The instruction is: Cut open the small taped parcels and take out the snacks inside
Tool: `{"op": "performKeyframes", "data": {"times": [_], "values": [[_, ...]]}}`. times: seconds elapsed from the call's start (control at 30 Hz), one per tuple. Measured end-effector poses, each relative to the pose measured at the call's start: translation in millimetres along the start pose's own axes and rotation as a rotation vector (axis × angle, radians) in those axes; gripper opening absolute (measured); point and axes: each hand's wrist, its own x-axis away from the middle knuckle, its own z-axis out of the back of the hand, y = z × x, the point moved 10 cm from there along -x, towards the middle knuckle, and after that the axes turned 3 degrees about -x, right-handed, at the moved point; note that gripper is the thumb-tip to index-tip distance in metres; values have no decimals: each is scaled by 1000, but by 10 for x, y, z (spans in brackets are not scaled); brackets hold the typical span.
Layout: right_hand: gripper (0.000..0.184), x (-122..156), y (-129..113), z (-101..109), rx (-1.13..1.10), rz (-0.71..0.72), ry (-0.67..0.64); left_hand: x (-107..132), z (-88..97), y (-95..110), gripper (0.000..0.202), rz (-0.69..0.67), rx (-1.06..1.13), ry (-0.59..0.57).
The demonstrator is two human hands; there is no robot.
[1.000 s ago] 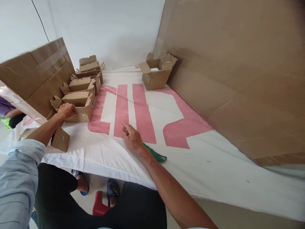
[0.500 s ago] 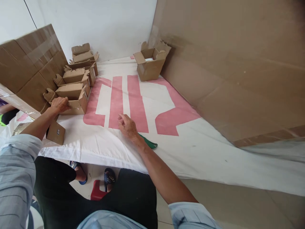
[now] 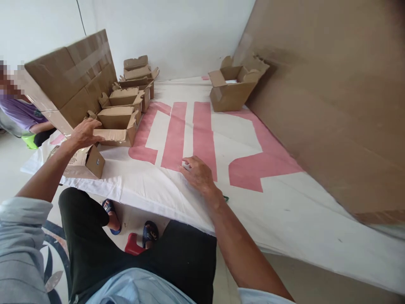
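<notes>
At the near left corner of an open cardboard box (image 3: 117, 137), my left hand (image 3: 86, 133) hovers or rests with its fingers apart; whether it touches the box I cannot tell. A smaller cardboard carton (image 3: 95, 162) with a small label lies just below that wrist. My right hand (image 3: 198, 173) is over the front of the white cloth with pink shapes, its fingers loosely bent, thumb apart, and nothing visible in them. Under my right forearm a green object (image 3: 225, 198) shows only its tip.
More open boxes (image 3: 126, 99) stand in a row behind, along a taped carton stack (image 3: 71, 76). Another open box (image 3: 230, 90) with something white inside is at the back. A huge cardboard panel (image 3: 325, 97) borders the right. A person in a purple top (image 3: 23, 112) sits far left.
My left hand has loosened from the box's edge and its fingers have spread. The view has swung left, shifting everything rightward. The green object is now mostly covered by my right forearm.
</notes>
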Motion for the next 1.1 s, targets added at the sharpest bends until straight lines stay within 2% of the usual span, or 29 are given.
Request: {"op": "performKeyframes", "data": {"times": [0.1, 0.2, 0.27, 0.33, 0.4, 0.47, 0.63, 0.77, 0.83, 0.93, 1.1], "values": [[35, 176, 40, 77, 53, 18, -11, 521, 240, -432, 47, 107, 113, 127], [38, 427, 98, 148, 101, 61, -14, 1092, 315, -988, 37, 334, 186, 205], [36, 587, 159, 186, 151, 74, -15, 1453, 214, -1352, 32, 554, 240, 189], [32, 700, 222, 226, 179, 75, -11, 1734, 55, -1589, 32, 723, 288, 151], [30, 747, 283, 292, 186, 65, 11, 1888, -89, -1697, 34, 801, 330, 134], [31, 739, 349, 402, 202, 40, 71, 1939, -206, -1733, 38, 823, 375, 140], [38, 696, 447, 691, 251, -12, 269, 1890, -442, -1769, 50, 851, 478, 181], [37, 735, 431, 656, 241, 14, 281, 1866, -581, -1742, 58, 883, 602, 277], [36, 756, 441, 626, 248, 19, 292, 1854, -636, -1632, 67, 859, 639, 295], [34, 773, 456, 627, 267, 45, 344, 1822, -683, -1285, 77, 750, 663, 277], [28, 802, 438, 666, 289, 111, 417, 1809, -697, -395, 80, 512, 770, 257]]}}
